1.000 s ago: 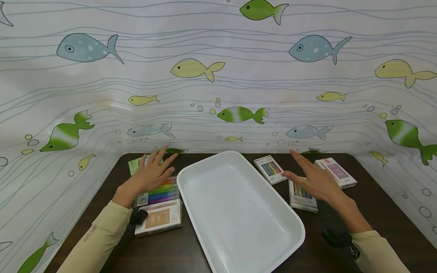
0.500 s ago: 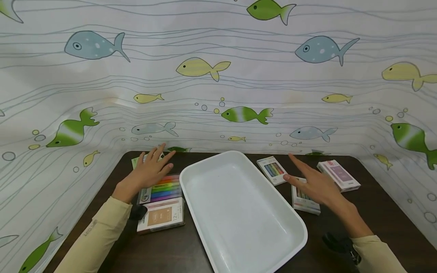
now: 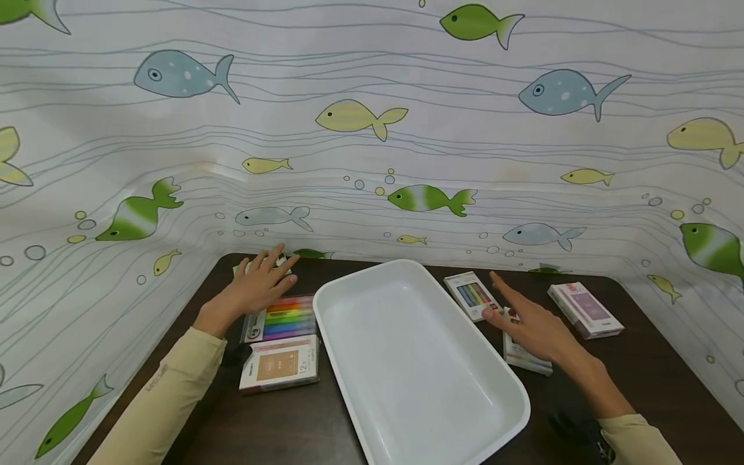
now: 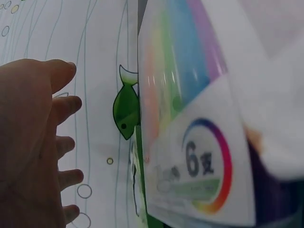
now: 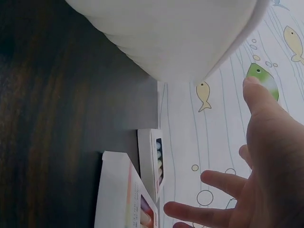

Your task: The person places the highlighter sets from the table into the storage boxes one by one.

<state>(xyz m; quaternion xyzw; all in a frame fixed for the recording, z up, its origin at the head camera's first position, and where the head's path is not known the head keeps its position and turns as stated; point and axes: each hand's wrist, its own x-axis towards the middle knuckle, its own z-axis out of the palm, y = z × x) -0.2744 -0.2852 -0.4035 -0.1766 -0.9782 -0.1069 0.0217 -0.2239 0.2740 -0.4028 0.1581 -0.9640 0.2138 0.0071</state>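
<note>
My left hand (image 3: 254,292) hovers with fingers spread over a clear pack of rainbow-coloured pens (image 3: 290,318), holding nothing. In the left wrist view the hand (image 4: 31,142) is apart from that pack (image 4: 199,185), whose label reads 6. A white box with a tan label (image 3: 279,365) lies nearer me, and a green packet (image 3: 239,266) is mostly hidden behind the hand. My right hand (image 3: 537,330), also holding nothing, is above a white box (image 3: 526,360) that it partly covers. Farther back lies a white box with a window of coloured sticks (image 3: 472,294).
Between the hands a large white tray (image 3: 418,361) lies at a slant on the dark table (image 3: 279,426). A white box with a purple label (image 3: 586,310) rests at the far right. Fish-patterned sheeting (image 3: 372,155) rises behind and at both sides.
The head view has turned a little, so the tray and boxes appear shifted to the right. Both hands stay raised and bare; the right hand sits slightly closer to the tray.
</note>
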